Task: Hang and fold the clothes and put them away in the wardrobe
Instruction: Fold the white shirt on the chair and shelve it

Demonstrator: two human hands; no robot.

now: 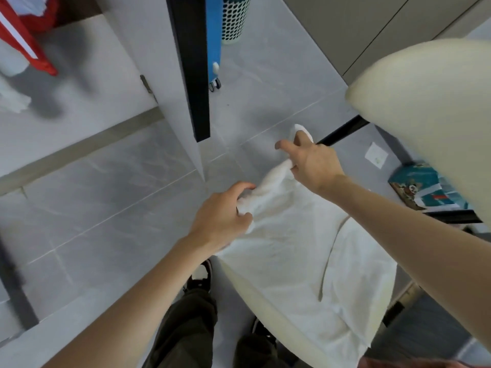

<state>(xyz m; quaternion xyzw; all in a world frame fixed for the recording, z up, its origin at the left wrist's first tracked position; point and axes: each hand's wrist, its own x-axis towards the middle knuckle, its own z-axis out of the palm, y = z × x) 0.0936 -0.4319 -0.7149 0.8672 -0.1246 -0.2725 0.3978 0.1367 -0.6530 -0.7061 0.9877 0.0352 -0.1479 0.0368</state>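
View from above of a person standing on a grey tile floor (pixel 106 208) in front of an open wardrobe (pixel 93 62), which fills the upper left. Its dark door (pixel 191 62) juts toward the viewer, edge on.

A cream chair (pixel 425 102) takes up the right side. Over its seat lies a white garment (pixel 305 248), spread fairly flat, probably so the seat can serve as a surface for sorting or folding. It is not yet in the wardrobe.

Both bare arms reach forward to the garment's far edge, which is gathered into a thick roll between the hands. The left hand (pixel 220 213) has its fingers curled tight round one end of the roll. The right hand (pixel 313 163) grips the other end with the thumb and lower fingers, the index finger sticking out straight. Holding two points along one edge likely lets the person lift the garment and shake it out.

Inside the wardrobe, top left, hangs a red garment (pixel 24 35). Beyond the door stand a blue unit (pixel 214 35) on wheels and a perforated basket (pixel 235 19). A teal bag (pixel 422 187) sits on the floor beside the chair.
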